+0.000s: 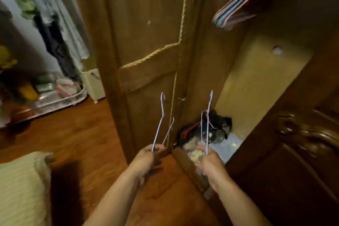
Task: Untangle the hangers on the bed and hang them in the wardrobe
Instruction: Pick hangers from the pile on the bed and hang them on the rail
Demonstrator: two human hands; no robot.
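Gripping one wire hanger (160,124) each (207,124) — hands (149,154) (205,156) apart, hooks blurred, before the wardrobe (146,24).

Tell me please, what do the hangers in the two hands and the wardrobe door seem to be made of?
Hangers held by the left hand and the right hand: the left hangers and the right hangers look like thin wire, probably with a pale blue or white coating, judging by the slim rods. Wardrobe door: brown wood or wood veneer with a dull finish, showing grain and a raised moulding.
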